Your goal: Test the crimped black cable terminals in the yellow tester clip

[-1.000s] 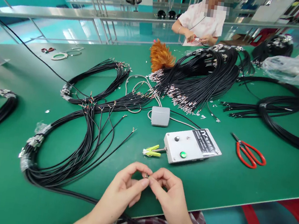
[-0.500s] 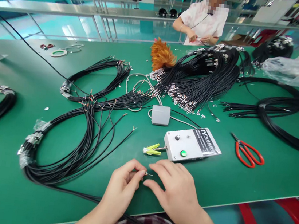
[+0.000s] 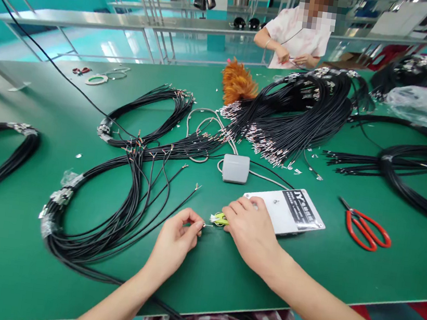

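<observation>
My left hand point(image 3: 180, 232) is closed in a pinch on a cable end, and a thin bare wire point(image 3: 208, 225) sticks out to the right of the fingertips. My right hand point(image 3: 250, 225) has its fingers closed on the yellow-green clip point(image 3: 220, 218) at the front of a white control box point(image 3: 301, 213). The wire tip lies just left of and below the clip's white-tufted end; whether they touch I cannot tell. My right hand hides the box's knob and green button. Black cables point(image 3: 89, 269) run from a bundle at left toward my lap.
Red-handled pliers point(image 3: 367, 230) lie on the right. A grey pedal-like box point(image 3: 236, 169) sits behind the control box. Bundled black cables point(image 3: 302, 114) and an orange feathery duster point(image 3: 239, 83) lie farther back. Across the table a person point(image 3: 296, 39) handles something thin.
My right hand has moved up from beside the left fingertips and closed on the clip. My left hand, still pinching, has moved up slightly toward the clip. The view has shifted a little.
</observation>
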Demonstrator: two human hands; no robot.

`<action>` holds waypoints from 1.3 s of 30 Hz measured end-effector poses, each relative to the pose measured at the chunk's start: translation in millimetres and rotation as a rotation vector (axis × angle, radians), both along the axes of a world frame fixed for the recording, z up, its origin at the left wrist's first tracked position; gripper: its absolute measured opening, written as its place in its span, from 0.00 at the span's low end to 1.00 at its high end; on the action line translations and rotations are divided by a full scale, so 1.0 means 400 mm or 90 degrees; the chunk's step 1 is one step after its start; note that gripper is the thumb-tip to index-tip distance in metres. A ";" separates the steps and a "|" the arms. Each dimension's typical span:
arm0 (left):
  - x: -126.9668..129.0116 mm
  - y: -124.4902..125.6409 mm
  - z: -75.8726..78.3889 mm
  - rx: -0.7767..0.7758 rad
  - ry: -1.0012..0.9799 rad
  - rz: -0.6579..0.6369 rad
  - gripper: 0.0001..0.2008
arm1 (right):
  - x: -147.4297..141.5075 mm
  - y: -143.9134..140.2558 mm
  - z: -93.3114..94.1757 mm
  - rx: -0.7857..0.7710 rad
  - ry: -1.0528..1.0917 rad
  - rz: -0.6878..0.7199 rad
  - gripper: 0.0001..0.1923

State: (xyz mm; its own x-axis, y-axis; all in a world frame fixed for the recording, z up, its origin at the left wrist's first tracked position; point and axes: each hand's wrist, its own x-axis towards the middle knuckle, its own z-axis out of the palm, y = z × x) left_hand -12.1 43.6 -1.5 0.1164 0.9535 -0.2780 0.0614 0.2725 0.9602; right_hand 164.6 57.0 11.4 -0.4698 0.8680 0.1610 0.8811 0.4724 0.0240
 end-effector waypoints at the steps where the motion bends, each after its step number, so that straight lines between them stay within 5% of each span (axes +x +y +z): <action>1: 0.003 0.004 -0.003 -0.001 -0.003 0.001 0.14 | -0.003 0.006 0.000 -0.006 -0.004 0.000 0.03; 19: 0.028 0.037 -0.041 0.033 0.081 -0.004 0.10 | -0.004 0.009 0.025 -0.040 -0.004 0.000 0.06; 23: 0.021 0.035 -0.042 0.064 0.110 -0.013 0.08 | 0.066 -0.037 0.034 0.058 0.128 0.004 0.11; 28: 0.019 0.031 -0.045 0.083 0.123 -0.022 0.07 | 0.160 -0.143 0.004 0.211 0.292 -0.083 0.04; 39: -0.010 0.020 -0.037 0.100 0.164 -0.003 0.09 | 0.162 -0.165 -0.065 0.289 0.289 -0.105 0.08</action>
State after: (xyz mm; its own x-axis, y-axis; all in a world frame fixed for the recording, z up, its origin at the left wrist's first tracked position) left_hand -15.9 51.7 -16.1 0.0657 0.9868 -0.1480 0.3093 0.1209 0.9432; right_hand 229.6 -8.9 -14.7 -0.1355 0.7223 0.6782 0.9108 0.3602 -0.2016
